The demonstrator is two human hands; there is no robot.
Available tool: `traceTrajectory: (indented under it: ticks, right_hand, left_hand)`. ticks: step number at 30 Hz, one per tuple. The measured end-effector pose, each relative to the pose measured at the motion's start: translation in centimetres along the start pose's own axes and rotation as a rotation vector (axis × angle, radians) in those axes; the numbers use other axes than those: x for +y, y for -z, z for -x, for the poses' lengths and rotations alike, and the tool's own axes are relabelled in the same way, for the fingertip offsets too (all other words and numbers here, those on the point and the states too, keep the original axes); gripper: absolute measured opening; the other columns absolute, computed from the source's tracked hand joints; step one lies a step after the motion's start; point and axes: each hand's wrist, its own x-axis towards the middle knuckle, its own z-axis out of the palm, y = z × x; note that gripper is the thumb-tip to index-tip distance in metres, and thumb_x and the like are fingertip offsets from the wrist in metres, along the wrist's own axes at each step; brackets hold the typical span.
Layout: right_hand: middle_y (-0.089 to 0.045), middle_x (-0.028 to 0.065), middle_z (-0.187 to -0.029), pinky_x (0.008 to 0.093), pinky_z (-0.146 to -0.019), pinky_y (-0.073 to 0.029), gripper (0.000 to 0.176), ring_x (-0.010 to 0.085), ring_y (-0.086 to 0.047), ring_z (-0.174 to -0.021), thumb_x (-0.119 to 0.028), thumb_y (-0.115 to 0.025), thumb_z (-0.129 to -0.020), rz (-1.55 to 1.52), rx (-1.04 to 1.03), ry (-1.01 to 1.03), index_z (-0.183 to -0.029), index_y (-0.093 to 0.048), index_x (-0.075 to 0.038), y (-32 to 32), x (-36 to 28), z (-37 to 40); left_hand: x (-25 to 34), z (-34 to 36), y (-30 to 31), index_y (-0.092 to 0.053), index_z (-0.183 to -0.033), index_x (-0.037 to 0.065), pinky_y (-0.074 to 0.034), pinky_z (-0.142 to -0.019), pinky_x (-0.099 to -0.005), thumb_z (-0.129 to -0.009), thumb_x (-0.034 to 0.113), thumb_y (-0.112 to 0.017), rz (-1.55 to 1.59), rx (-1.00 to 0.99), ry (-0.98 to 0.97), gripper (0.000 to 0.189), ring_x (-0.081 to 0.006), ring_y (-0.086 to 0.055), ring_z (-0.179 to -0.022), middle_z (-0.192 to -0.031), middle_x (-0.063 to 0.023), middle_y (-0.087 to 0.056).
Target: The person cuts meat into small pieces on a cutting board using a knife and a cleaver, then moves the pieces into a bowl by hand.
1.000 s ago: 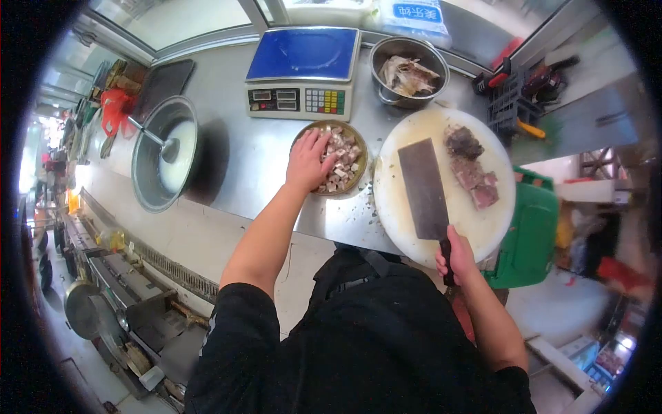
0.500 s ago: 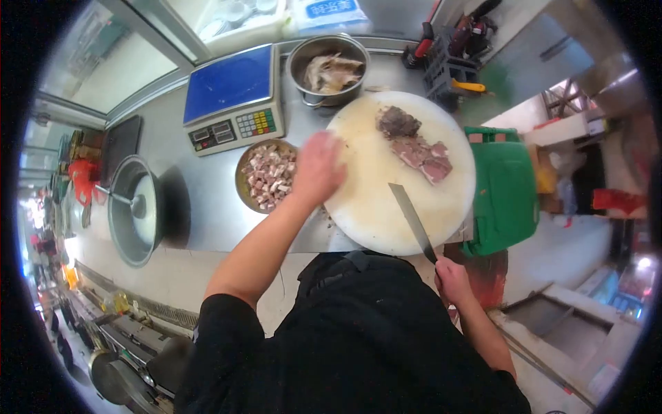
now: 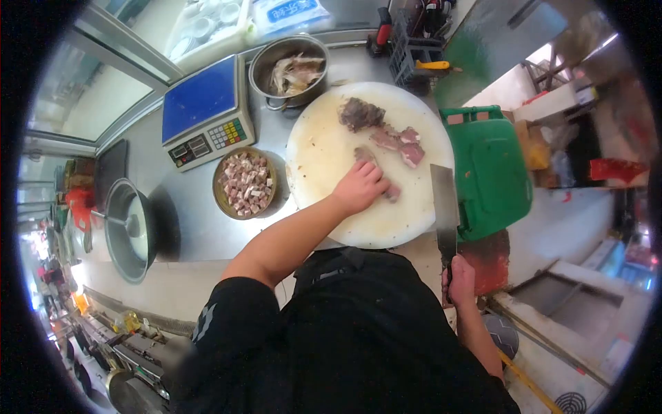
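Observation:
My left hand (image 3: 360,188) is on the round white cutting board (image 3: 317,165), its fingers curled over a strip of meat (image 3: 392,192) whose ends show past them. My right hand (image 3: 460,281) grips the dark handle of a cleaver (image 3: 445,203). The blade points away from me, held at the board's right edge, apart from the meat. Farther back on the board lie a dark lump of meat (image 3: 360,114) and some reddish slices (image 3: 408,146). Left of the board, a round bowl (image 3: 218,190) holds diced meat (image 3: 246,185).
Behind the bowl stands a scale (image 3: 200,103) with a blue top. A metal pot (image 3: 256,65) with pale contents is beside it. A large metal basin (image 3: 117,231) sits at left. Right of the board is a green lidded bin (image 3: 493,172); a knife rack (image 3: 412,58) stands behind.
My left hand has moved right, from the board's left edge beside the bowl onto a strip of meat. The cleaver has shifted right, off the board's middle to its edge. The view has shifted.

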Motion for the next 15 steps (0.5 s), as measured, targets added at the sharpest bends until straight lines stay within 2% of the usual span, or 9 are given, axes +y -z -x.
traceTrajectory:
  ticks: [1, 3, 7, 8, 10, 11, 13, 14, 15]
  right_hand:
    - [-0.049, 0.0007, -0.055, 0.0281, -0.04, -0.038, 0.035, 0.0094, -0.045, -0.043, -0.033, -0.046, -0.106, 0.027, -0.02, 0.013, -0.087, -0.053, -0.005, 0.1, 0.0, -0.2]
    - [-0.05, 0.0009, -0.056, 0.0277, -0.04, -0.038, 0.034, 0.0095, -0.045, -0.043, -0.034, -0.047, -0.106, 0.08, -0.068, 0.045, -0.091, -0.056, -0.004, 0.4, 0.3, -0.9]
    - [-0.051, 0.0013, -0.056, 0.0267, -0.043, -0.041, 0.036, 0.0085, -0.049, -0.045, -0.035, -0.05, -0.104, 0.26, -0.287, 0.072, -0.109, -0.065, -0.002, 0.0, -1.7, -2.2]
    - [-0.051, 0.0013, -0.056, 0.0267, -0.043, -0.041, 0.036, 0.0085, -0.049, -0.045, -0.035, -0.05, -0.104, 0.264, -0.301, 0.073, -0.109, -0.065, -0.002, -0.5, -2.6, -2.4]
    - [-0.063, 0.0092, -0.068, 0.0317, -0.058, -0.051, 0.04, 0.0156, -0.061, -0.059, -0.035, -0.053, -0.102, 0.472, -0.433, 0.025, -0.123, -0.065, -0.003, -1.7, -4.7, -2.7]
    - [-0.063, 0.0092, -0.068, 0.0317, -0.058, -0.051, 0.04, 0.0156, -0.061, -0.059, -0.035, -0.053, -0.102, 0.479, -0.439, 0.028, -0.123, -0.065, -0.003, -2.4, -5.6, -2.8]
    - [-0.072, 0.0185, -0.091, 0.0374, -0.081, -0.053, 0.043, 0.0266, -0.069, -0.084, -0.037, -0.053, -0.101, 0.633, -0.517, 0.172, -0.125, -0.065, -0.004, -3.7, -7.4, -2.9]
    - [-0.072, 0.0185, -0.091, 0.0374, -0.081, -0.053, 0.043, 0.0266, -0.069, -0.084, -0.037, -0.053, -0.101, 0.641, -0.523, 0.174, -0.125, -0.065, -0.004, -4.3, -8.2, -3.1]
    - [-0.071, 0.021, -0.101, 0.0386, -0.087, -0.051, 0.044, 0.0309, -0.068, -0.094, -0.038, -0.053, -0.101, 0.71, -0.55, 0.171, -0.125, -0.064, -0.003, -4.8, -9.1, -3.4]
  left_hand:
    - [-0.3, 1.7, 0.3, -0.067, -0.108, 0.015, -0.039, -0.104, -0.044, -0.081, 0.019, -0.061, -0.002, -0.004, 0.005, 0.028, -0.0287, -0.054, -0.115, -0.115, -0.0102, -0.061]
    - [-1.1, 5.5, 0.9, -0.067, -0.112, 0.016, -0.043, -0.1, -0.0446, -0.08, 0.017, -0.06, 0.0, 0.206, -0.212, 0.033, -0.0285, -0.056, -0.113, -0.117, -0.0097, -0.061]
    - [-1.8, 12.5, 2.3, -0.067, -0.119, 0.018, -0.047, -0.097, -0.0449, -0.079, 0.014, -0.059, -0.05, 0.202, -0.054, 0.04, -0.0289, -0.058, -0.112, -0.121, -0.0087, -0.061]
    - [-1.6, 13.6, 2.6, -0.066, -0.122, 0.018, -0.048, -0.096, -0.0446, -0.078, 0.013, -0.06, -0.017, 0.159, 0.048, 0.044, -0.0291, -0.058, -0.112, -0.123, -0.0084, -0.061]
    - [-0.9, 14.8, 2.7, -0.066, -0.123, 0.018, -0.05, -0.093, -0.0427, -0.077, 0.008, -0.063, 0.054, 0.114, 0.154, 0.047, -0.0304, -0.059, -0.111, -0.124, -0.0082, -0.06]
    - [-0.1, 14.8, 2.3, -0.066, -0.123, 0.018, -0.05, -0.093, -0.0427, -0.077, 0.008, -0.063, 0.053, 0.118, 0.163, 0.047, -0.0304, -0.059, -0.111, -0.124, -0.0082, -0.06]
    - [1.6, 14.2, 1.6, -0.066, -0.121, 0.016, -0.051, -0.091, -0.0419, -0.078, 0.007, -0.066, 0.138, 0.216, 0.343, 0.043, -0.0317, -0.059, -0.108, -0.12, -0.0088, -0.06]
    - [2.2, 13.8, 1.3, -0.066, -0.121, 0.016, -0.051, -0.091, -0.0419, -0.078, 0.007, -0.066, 0.139, 0.222, 0.351, 0.043, -0.0317, -0.059, -0.108, -0.12, -0.0088, -0.06]
    - [2.7, 13.5, 1.1, -0.066, -0.116, 0.014, -0.051, -0.09, -0.0421, -0.078, 0.011, -0.068, 0.15, 0.255, 0.39, 0.038, -0.0321, -0.059, -0.105, -0.116, -0.0101, -0.06]
